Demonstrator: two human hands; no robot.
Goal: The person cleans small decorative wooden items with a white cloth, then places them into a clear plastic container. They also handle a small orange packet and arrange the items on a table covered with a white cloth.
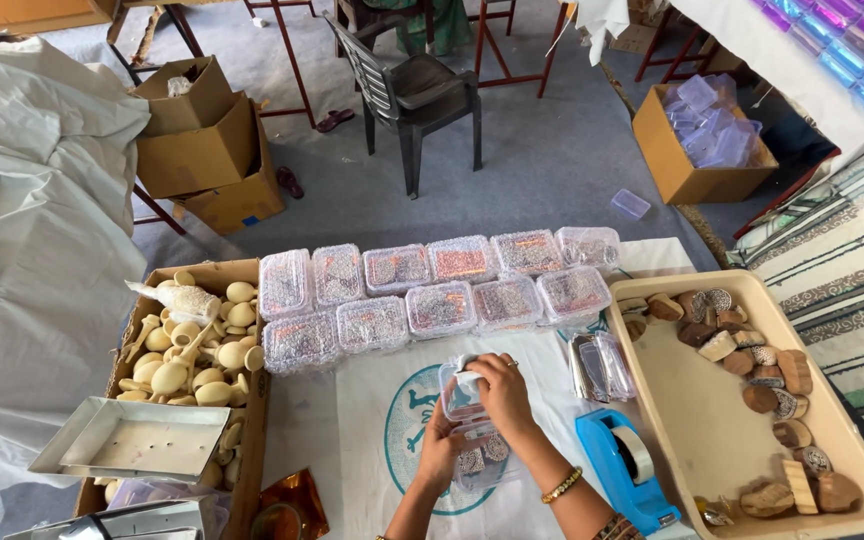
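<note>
Clear plastic box (467,420) of patterned pieces, held upright.

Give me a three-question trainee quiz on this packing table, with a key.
1. True or false: both hands are on the clear plastic box.
2. What stands just right of the person's right forearm? A) blue tape dispenser B) a red kettle C) a green bucket
3. Fill in: the carved wooden blocks lie in the beige ____.

Key: 1 true. The left hand grips the box from the lower left and the right hand covers its top. 2 A. 3 tray.
</note>
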